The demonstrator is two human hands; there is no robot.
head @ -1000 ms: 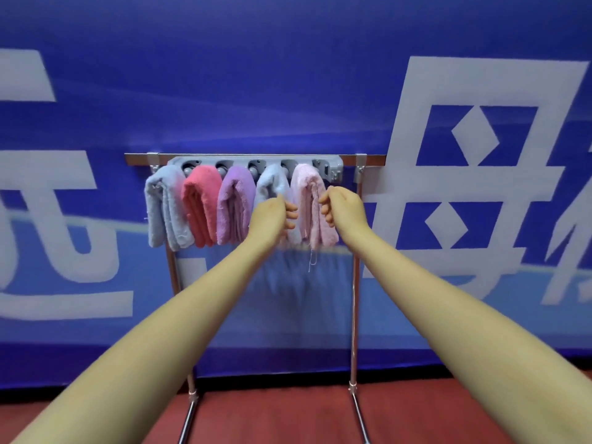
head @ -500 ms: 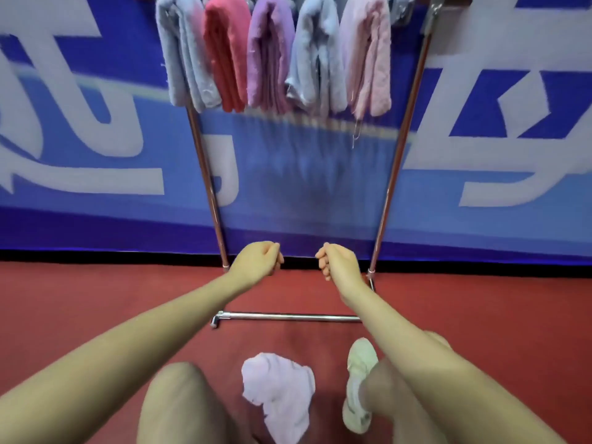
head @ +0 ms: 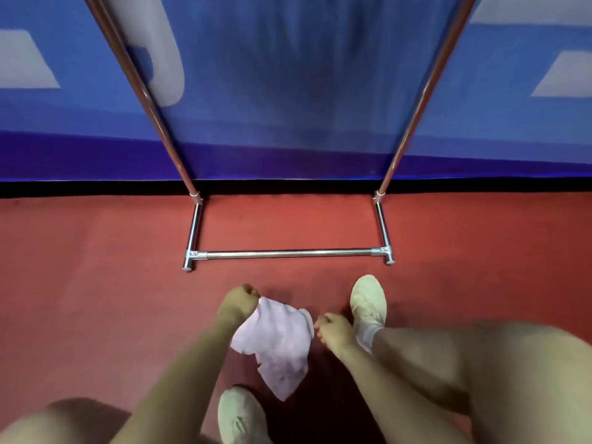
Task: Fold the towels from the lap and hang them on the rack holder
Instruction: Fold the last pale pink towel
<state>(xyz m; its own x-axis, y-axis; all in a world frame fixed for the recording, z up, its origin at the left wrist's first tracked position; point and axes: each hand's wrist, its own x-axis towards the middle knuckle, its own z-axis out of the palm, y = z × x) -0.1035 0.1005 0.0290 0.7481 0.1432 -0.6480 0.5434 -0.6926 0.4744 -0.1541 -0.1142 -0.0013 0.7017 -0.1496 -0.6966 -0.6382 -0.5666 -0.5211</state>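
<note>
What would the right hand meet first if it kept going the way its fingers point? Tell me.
Most likely the pale pink towel. The right hand has its curled fingers aimed leftward at the towel's near edge, almost touching it. Depth is unclear; it may pass just above the cloth.

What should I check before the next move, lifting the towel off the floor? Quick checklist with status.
1. Left hand on the pale pink towel: ok, it sits at the towel's upper left corner, fingers curled; the pinch itself is hidden.
2. Right hand on the towel: not ok, it is beside the right edge, and contact cannot be told.
3. Towel free of the shoes: ok, the right shoe and left shoe lie apart from it.
4. Towel folded: not ok, it lies crumpled on the red floor.
5. Free slot on the rack: cannot tell, only its base and posts are in view.
</note>
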